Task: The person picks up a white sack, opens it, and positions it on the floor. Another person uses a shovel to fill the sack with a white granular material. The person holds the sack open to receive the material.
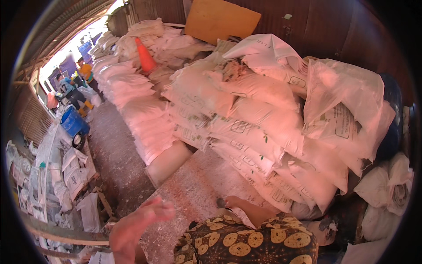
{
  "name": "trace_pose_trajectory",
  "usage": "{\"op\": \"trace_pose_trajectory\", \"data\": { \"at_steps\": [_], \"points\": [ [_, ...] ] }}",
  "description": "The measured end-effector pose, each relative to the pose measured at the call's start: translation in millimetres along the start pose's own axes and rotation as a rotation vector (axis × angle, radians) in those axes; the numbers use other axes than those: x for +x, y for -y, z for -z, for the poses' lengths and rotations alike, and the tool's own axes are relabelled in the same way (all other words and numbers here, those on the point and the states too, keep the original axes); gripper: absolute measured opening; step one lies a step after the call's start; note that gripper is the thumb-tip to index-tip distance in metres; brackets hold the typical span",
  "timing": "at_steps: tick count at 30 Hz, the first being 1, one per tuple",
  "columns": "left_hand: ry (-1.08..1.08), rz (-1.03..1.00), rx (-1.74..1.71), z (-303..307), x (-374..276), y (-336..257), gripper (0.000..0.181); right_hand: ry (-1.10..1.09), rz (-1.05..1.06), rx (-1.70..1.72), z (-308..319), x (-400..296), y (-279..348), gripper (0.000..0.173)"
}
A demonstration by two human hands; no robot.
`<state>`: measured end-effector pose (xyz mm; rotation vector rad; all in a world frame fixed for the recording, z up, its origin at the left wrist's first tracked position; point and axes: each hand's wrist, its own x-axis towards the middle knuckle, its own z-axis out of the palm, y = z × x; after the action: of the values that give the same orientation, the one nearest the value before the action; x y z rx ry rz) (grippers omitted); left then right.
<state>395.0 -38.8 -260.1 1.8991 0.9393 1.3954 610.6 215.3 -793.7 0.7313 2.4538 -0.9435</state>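
My left hand (153, 211) reaches out at the lower middle, blurred, fingers extended and nothing seen in it. It hovers over the dusty concrete floor, apart from the sacks. My right hand (234, 203) shows just past the brown and yellow patterned clothing (240, 242), with its forearm bent across in front. A small dark thing (221, 202) appears at its fingertips, and a pale strip (245, 218) lies below the forearm; whether it grips either I cannot tell. Beyond this hand rises a stack of filled white sacks (244, 128), several bearing print.
A row of sacks (132, 92) runs back beside a walkway (112, 148). An orange traffic cone (145, 57) stands among them. Scrap and sacking (71, 175) fill the left, behind a rail (66, 231). Two people (71, 90) stand near a blue drum (74, 122).
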Motion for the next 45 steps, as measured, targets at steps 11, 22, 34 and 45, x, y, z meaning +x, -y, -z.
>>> {"op": "trace_pose_trajectory", "data": {
  "at_steps": [11, 22, 34, 45],
  "points": [
    [0.654, -0.444, -0.844, -16.3, 254.1, 94.3, 0.061, -0.422, -0.175, 0.463, 189.8, -26.2, -43.3, 0.043],
    [-0.001, 0.599, 0.313, 137.5, 128.6, 407.1, 0.063, -0.518, -0.533, 0.333, 61.2, -56.8, -101.4, 0.038],
    [0.218, 1.653, 0.403, 128.7, -353.0, 528.5, 0.051, -0.342, -0.438, 0.581, 142.9, 7.3, -41.5, 0.017],
    [-1.519, 1.304, 0.267, 40.9, -204.7, 408.8, 0.045, 0.339, 0.105, -0.323, 272.4, 322.6, -156.2, 0.030]
  ]
}}
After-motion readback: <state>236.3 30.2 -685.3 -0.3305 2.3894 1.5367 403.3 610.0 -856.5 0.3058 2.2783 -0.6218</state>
